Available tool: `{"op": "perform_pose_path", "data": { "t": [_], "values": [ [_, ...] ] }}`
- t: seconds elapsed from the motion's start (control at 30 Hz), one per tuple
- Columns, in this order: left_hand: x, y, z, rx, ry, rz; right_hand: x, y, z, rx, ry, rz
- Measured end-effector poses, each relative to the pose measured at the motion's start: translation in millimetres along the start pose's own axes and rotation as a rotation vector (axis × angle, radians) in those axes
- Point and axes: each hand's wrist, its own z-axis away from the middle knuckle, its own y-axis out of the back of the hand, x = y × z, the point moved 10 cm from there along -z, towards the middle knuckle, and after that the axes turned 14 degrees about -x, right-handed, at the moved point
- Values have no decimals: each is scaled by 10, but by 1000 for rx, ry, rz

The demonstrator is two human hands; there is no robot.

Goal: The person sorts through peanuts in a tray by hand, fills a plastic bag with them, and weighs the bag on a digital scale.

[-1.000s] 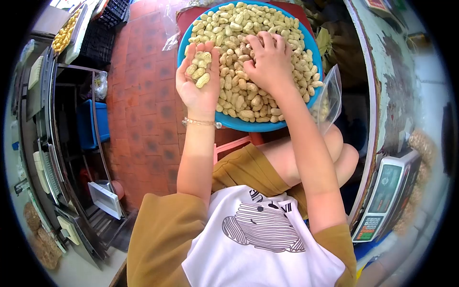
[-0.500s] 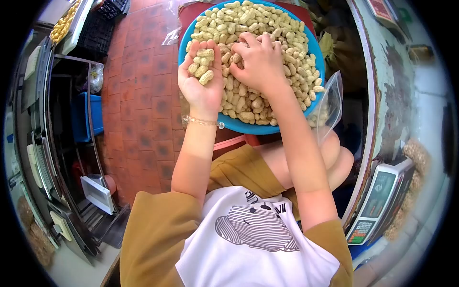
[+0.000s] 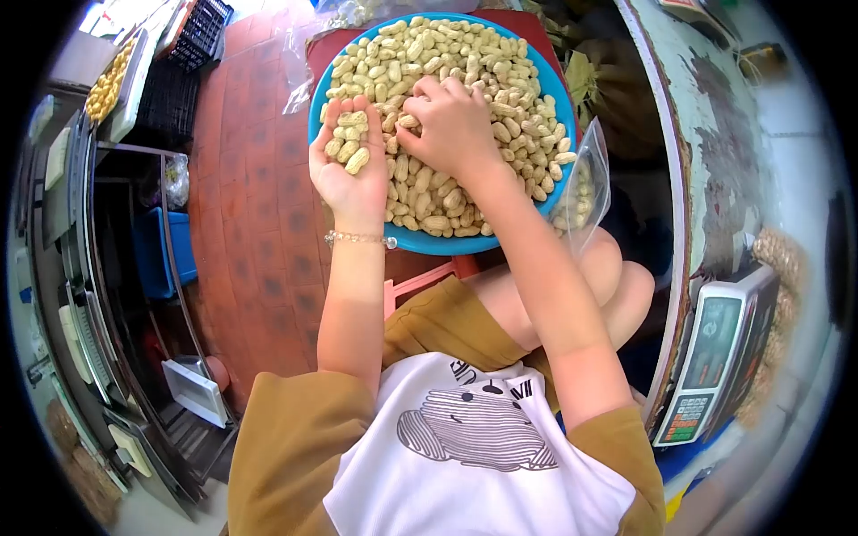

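Note:
A wide blue basin (image 3: pixel 319 105) is heaped with unshelled peanuts (image 3: pixel 438 192). Over its left edge, my left hand (image 3: pixel 349 189) lies palm up, cupping several peanuts (image 3: pixel 349 134) on the fingers and upper palm. My right hand (image 3: pixel 456 129) is palm down on the middle of the heap, fingers curled, with a peanut at the thumb and fingertips. Parts of those fingertips are hidden. To the right of the basin, a clear plastic bag (image 3: pixel 588 188) with peanuts in it leans near my knee.
Under the basin is a red surface (image 3: pixel 319 49). A digital scale (image 3: pixel 715 357) stands at right beside a worn ledge (image 3: pixel 666 116). Metal racks (image 3: pixel 167 232), a blue bin (image 3: pixel 165 250) and black crates (image 3: pixel 174 94) line the left, past the red tiled floor (image 3: pixel 255 223).
The view has shifted, so the basin and both hands appear farther left. My right fingers have drawn closer together on the peanuts. My left hand still cups its peanuts.

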Motion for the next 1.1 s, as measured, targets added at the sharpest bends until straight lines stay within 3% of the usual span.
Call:
{"op": "perform_pose_path", "data": {
  "t": [0.07, 0.23, 0.4, 0.5, 0.53, 0.77, 0.8, 0.93, 1.03, 1.1],
  "values": [
    [-10, 3, -18, -15, 5, 22, -62, 135, 74, 116, 10, 36],
    [1, -15, -14, -31, -3, 21, -42, 144, 113, 128, -17, 47],
    [-5, -2, 21, 131, 7, -14, 67, 247, 170, 223, 1, -88],
    [-30, -111, 100, 137, 96, 78, 196, 371, 232, 311, -7, -307],
    [-30, -206, 131, 121, 110, 75, 212, 472, 276, 433, 34, -383],
    [-346, -240, 165, 164, 194, 70, 639, 137, 161, 315, -146, -1439],
    [-424, -244, 181, 198, 188, 37, 648, 185, 184, 320, -149, -1448],
    [-629, -318, 183, 295, 110, -91, 643, 121, 224, 320, -201, -1993],
    [-810, -372, 205, 304, 100, -125, 510, 243, 173, 305, -10, -2152],
    [-934, -395, 207, 268, 97, -124, 467, 266, 186, 288, -7, -2069]
  ]
}}
